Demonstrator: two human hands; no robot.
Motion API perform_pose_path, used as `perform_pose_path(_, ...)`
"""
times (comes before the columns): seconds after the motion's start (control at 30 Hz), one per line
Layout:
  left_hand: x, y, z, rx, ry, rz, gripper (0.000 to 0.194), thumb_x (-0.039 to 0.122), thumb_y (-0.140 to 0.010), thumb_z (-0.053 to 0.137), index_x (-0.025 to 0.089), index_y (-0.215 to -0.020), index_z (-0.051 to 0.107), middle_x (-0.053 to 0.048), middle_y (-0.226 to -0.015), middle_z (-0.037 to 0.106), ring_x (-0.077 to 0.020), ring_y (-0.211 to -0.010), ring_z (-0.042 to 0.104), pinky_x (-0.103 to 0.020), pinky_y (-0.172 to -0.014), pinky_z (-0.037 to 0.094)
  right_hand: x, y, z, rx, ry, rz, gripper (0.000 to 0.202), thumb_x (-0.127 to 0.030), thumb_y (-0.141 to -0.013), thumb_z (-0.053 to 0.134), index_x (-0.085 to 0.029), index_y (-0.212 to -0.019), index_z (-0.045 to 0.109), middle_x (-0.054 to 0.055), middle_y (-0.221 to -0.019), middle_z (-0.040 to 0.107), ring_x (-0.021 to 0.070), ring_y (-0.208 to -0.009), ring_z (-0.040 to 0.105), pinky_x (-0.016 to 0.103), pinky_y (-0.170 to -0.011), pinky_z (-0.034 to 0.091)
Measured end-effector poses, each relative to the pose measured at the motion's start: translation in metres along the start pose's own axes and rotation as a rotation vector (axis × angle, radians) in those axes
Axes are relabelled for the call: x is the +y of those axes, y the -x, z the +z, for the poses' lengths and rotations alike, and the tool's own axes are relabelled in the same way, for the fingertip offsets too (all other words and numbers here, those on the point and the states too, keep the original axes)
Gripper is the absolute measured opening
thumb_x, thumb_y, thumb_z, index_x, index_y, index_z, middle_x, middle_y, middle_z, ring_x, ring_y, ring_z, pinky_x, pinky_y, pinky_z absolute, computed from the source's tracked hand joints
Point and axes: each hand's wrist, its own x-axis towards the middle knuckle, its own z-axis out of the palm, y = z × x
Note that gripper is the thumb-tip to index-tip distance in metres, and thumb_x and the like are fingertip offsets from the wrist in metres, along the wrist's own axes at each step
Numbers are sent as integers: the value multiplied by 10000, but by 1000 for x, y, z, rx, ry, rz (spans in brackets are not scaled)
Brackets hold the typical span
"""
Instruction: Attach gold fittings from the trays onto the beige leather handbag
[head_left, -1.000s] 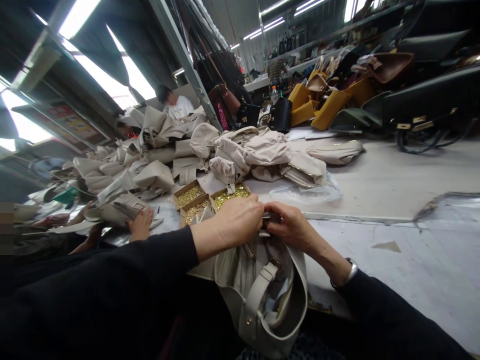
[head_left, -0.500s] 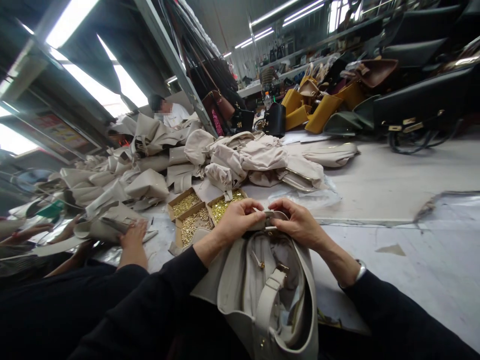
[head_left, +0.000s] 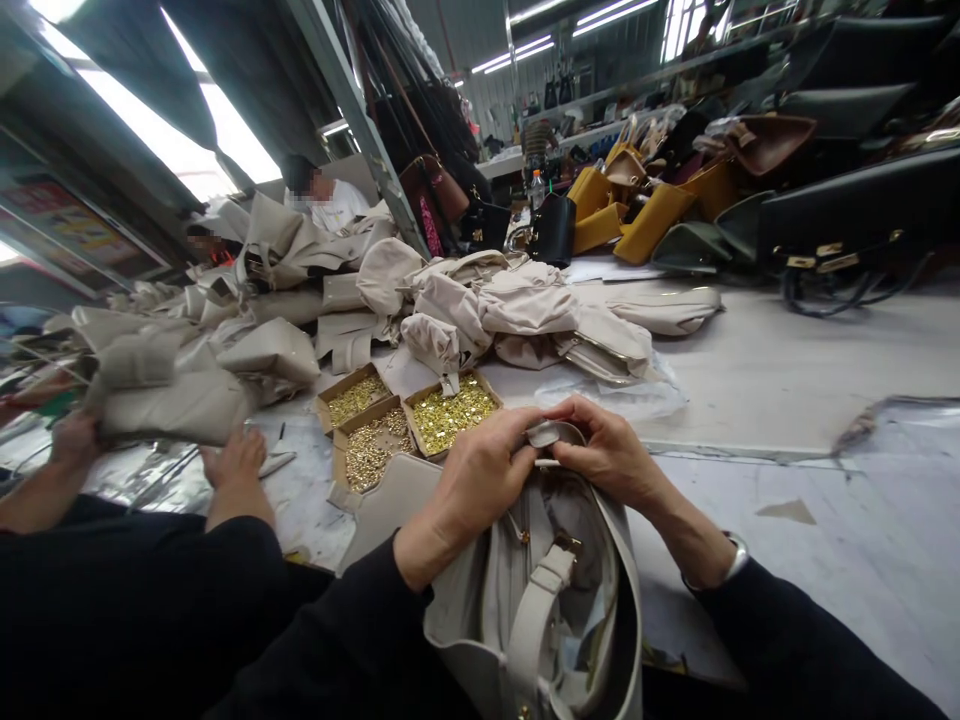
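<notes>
Both the left hand (head_left: 480, 475) and right hand (head_left: 611, 450) have their fingers pinched shut on the strap tab (head_left: 553, 436) at the far rim of the cream handbag (head_left: 540, 600) (its mouth open toward the person), which lies crosswise between them at the bench (head_left: 787, 370) edge.

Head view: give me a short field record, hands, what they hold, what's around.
left hand: fingers pinching the beige handbag at its top edge
right hand: gripping the same edge, opposite the left
bag state: open, strap lying across the mouth
beside hands: three cardboard boxes of small gold hardware
behind: pile of beige bags on the white table
co-worker's hands: holding another beige piece, at left
</notes>
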Motion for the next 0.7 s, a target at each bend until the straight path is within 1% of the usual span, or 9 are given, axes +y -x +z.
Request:
perform_pose_path(0.07,-1,-2,0,17,38,-23,345,119,-881,635,263,-1177,738,-34,-1159,776,-219,-1079,716,-323,-958,522,0,0,0,-8,-2,-5,257,-161,-775,634,-222,-1016,698,6,-897,720,189,-806,637,294,-725,471)
perform_pose_path(0.13,-2,-4,1,31,89,-89,253,165,-887,657,254,-1095,770,-24,-1043,799,-205,-960,741,-297,-878,538,0,0,0,-13,1,-20,250,-162,-784,629,-222,-1016,701,11,-925,727,198,-847,645,298,-754,476)
perform_pose_path(0.23,-3,-9,1,24,134,-187,212,184,-856,679,238,-1034,781,-7,-899,791,-182,-824,732,-264,-765,527,1,0,1,-11,15,-20,231,-177,-796,630,-218,-1015,691,7,-920,715,192,-837,636,288,-750,470)
perform_pose_path(0.37,-4,-14,1,3,133,-271,181,175,-819,669,212,-959,777,10,-772,738,-154,-719,677,-241,-679,478,4,0,1,-40,40,13,200,-201,-804,647,-213,-1002,673,-4,-885,688,179,-801,608,273,-713,442)
perform_pose_path(0.57,-7,-18,0,-21,229,-333,165,225,-793,693,169,-924,776,-13,-775,727,-157,-722,651,-243,-676,468,3,0,1,-50,-25,105,226,-217,-808,642,-217,-1030,684,-7,-889,696,172,-779,596,270,-699,429)
perform_pose_path(0.7,-7,-20,0,-47,310,-393,183,247,-768,721,142,-908,773,-20,-738,703,-147,-678,614,-236,-633,448,2,2,4,-25,28,137,238,-221,-795,652,-226,-1030,686,-19,-857,686,171,-767,580,269,-693,416)
